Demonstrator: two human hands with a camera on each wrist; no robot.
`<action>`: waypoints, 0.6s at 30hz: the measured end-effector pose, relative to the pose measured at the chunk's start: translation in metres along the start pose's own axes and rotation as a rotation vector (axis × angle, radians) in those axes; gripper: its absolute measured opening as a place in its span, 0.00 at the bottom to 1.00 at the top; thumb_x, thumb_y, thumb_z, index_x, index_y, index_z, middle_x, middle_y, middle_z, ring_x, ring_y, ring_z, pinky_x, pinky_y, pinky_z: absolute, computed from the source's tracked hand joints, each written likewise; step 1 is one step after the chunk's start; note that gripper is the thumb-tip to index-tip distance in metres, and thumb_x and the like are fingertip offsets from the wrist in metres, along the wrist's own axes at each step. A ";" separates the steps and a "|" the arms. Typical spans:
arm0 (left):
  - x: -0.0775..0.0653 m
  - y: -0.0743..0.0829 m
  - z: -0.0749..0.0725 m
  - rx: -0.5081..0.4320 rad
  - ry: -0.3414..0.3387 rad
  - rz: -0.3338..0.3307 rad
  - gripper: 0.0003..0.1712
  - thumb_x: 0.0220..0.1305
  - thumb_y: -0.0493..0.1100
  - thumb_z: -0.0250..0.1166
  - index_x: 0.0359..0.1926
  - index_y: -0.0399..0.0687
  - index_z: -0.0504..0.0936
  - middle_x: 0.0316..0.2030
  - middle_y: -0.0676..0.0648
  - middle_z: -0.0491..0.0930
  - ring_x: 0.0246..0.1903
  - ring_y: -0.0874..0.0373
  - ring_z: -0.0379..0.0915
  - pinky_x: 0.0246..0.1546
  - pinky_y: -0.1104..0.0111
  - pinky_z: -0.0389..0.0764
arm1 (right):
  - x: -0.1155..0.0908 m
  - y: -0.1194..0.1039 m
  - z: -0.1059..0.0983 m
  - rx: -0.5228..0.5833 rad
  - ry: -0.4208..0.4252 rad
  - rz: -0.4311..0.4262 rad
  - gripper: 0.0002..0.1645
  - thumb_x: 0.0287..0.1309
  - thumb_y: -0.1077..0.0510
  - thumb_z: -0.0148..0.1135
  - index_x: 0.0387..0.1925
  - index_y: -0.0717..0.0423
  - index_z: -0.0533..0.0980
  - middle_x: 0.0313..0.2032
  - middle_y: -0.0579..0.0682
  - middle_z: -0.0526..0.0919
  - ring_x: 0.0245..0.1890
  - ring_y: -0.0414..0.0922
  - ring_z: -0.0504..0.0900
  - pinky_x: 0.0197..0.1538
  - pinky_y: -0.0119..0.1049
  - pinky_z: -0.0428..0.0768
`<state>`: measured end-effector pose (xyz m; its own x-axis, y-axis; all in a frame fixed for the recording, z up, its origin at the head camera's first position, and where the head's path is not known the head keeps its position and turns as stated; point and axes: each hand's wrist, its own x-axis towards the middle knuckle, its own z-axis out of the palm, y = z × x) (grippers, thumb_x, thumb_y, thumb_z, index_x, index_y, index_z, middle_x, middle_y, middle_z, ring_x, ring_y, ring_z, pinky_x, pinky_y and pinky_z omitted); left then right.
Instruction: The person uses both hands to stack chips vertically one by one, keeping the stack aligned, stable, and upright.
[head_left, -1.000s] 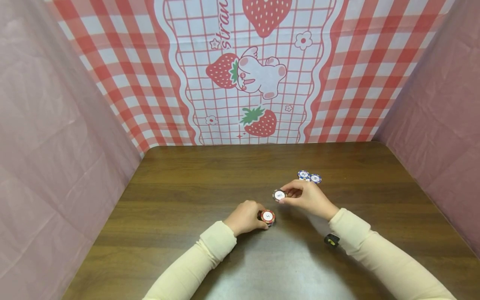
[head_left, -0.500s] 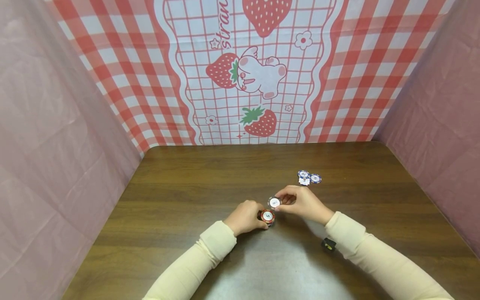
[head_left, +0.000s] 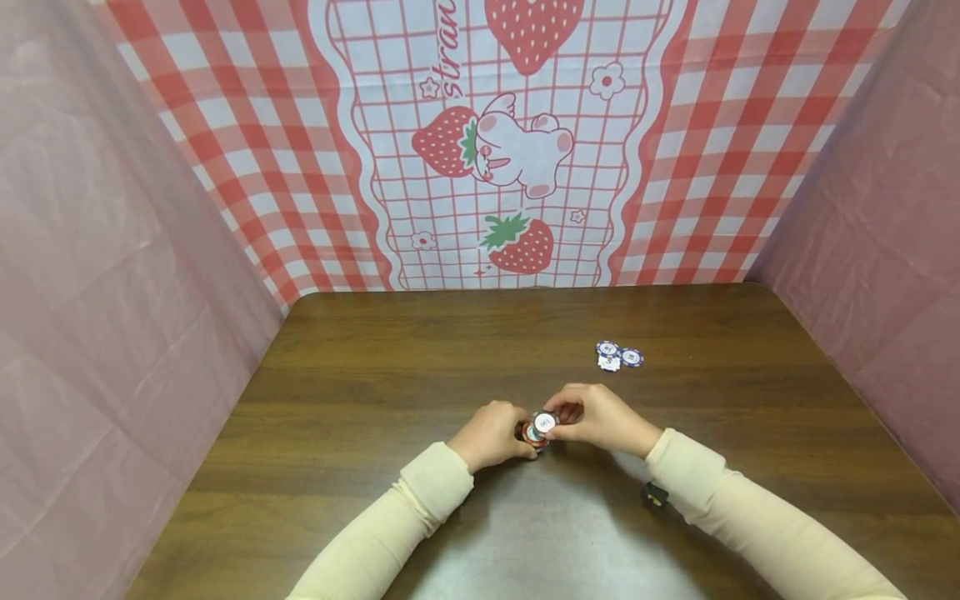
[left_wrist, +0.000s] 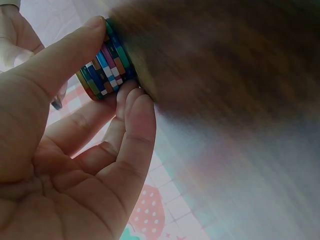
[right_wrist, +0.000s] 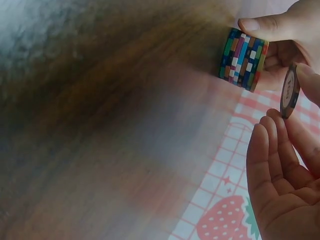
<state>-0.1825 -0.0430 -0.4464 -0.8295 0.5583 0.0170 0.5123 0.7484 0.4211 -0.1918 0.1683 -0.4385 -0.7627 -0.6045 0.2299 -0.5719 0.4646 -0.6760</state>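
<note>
My left hand (head_left: 491, 435) grips the sides of a stack of poker chips (right_wrist: 244, 59) standing on the table, thumb on one side and fingers on the other. Chips of several colours show in its edge in the left wrist view, and a red-rimmed chip (head_left: 532, 437) tops it in the head view. Between thumb and fingertips my right hand (head_left: 603, 419) pinches one dark-rimmed poker chip (head_left: 545, 423) with a white centre. That chip overlaps the stack's top in the head view; in the right wrist view (right_wrist: 290, 91) a gap shows between them.
Beyond my right hand, two blue-rimmed chips (head_left: 632, 357) and a white one (head_left: 609, 363) lie overlapping on the brown wooden table (head_left: 390, 358). A red-checked strawberry cloth (head_left: 517, 150) hangs behind the table's far edge, with pink curtains (head_left: 870, 208) at the sides.
My right hand has carried the dark-rimmed chip toward me and leftward, from beside the three loose chips to over the stack. The left hand has stayed at the stack.
</note>
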 end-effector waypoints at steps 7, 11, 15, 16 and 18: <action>0.000 0.000 0.001 0.000 0.004 0.006 0.14 0.44 0.49 0.79 0.30 0.51 0.84 0.24 0.57 0.81 0.24 0.66 0.69 0.29 0.72 0.71 | 0.001 -0.001 0.003 -0.023 -0.024 -0.018 0.15 0.47 0.57 0.76 0.37 0.58 0.83 0.32 0.46 0.85 0.31 0.37 0.82 0.36 0.30 0.82; 0.000 0.000 0.000 -0.002 0.000 0.004 0.14 0.45 0.49 0.79 0.29 0.51 0.84 0.23 0.57 0.80 0.24 0.66 0.68 0.28 0.72 0.70 | 0.002 -0.001 0.005 -0.026 -0.042 -0.008 0.14 0.47 0.56 0.76 0.36 0.57 0.84 0.31 0.45 0.84 0.31 0.37 0.81 0.36 0.30 0.82; 0.000 0.001 0.000 0.001 -0.002 0.003 0.14 0.45 0.50 0.79 0.29 0.51 0.84 0.23 0.57 0.80 0.25 0.66 0.68 0.29 0.72 0.70 | 0.002 -0.001 0.007 -0.037 -0.049 -0.008 0.14 0.46 0.56 0.76 0.35 0.56 0.84 0.31 0.45 0.84 0.30 0.36 0.81 0.35 0.30 0.81; 0.000 0.001 0.000 0.003 -0.003 0.003 0.14 0.45 0.50 0.79 0.30 0.51 0.84 0.24 0.57 0.80 0.25 0.66 0.68 0.29 0.72 0.71 | 0.003 -0.001 0.007 -0.041 -0.051 -0.008 0.14 0.46 0.55 0.76 0.35 0.56 0.84 0.31 0.45 0.84 0.30 0.36 0.80 0.35 0.29 0.81; 0.000 0.001 0.000 0.005 -0.005 0.004 0.14 0.46 0.50 0.78 0.30 0.51 0.84 0.24 0.57 0.81 0.25 0.65 0.69 0.30 0.72 0.71 | 0.003 -0.001 0.008 -0.047 -0.054 -0.009 0.13 0.47 0.55 0.76 0.35 0.55 0.84 0.30 0.44 0.84 0.30 0.35 0.80 0.35 0.29 0.81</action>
<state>-0.1821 -0.0427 -0.4459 -0.8265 0.5628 0.0137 0.5163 0.7481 0.4169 -0.1912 0.1613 -0.4428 -0.7410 -0.6421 0.1965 -0.5928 0.4881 -0.6406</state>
